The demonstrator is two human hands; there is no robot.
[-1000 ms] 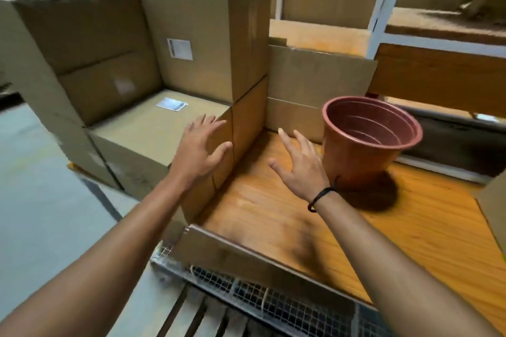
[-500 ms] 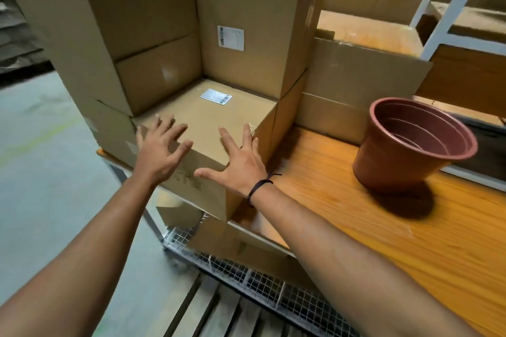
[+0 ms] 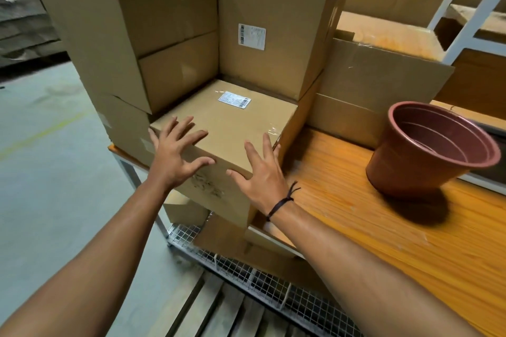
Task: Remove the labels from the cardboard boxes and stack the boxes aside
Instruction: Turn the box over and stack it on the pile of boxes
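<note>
A low cardboard box [image 3: 232,120] sits at the near corner of the wooden shelf, with a white barcode label [image 3: 234,99] on its top. My left hand [image 3: 175,153] rests with spread fingers on the box's near left corner. My right hand [image 3: 260,172] is spread at the box's near right corner, fingers straight. Behind it stands a taller box [image 3: 273,30] with a white label [image 3: 252,36] on its front face. A big box [image 3: 131,22] is stacked at the left on another box [image 3: 123,123].
A terracotta plastic pot [image 3: 430,150] stands on the orange wooden shelf [image 3: 383,227] at the right. Flattened cardboard [image 3: 375,82] leans behind. A wire-mesh shelf [image 3: 260,276] lies below, grey floor [image 3: 54,159] to the left, white rack posts [image 3: 471,8] at the back right.
Both hands have moved left from the shelf onto the low box's near corners, the right hand travelling farthest. The view has closed in on the boxes.
</note>
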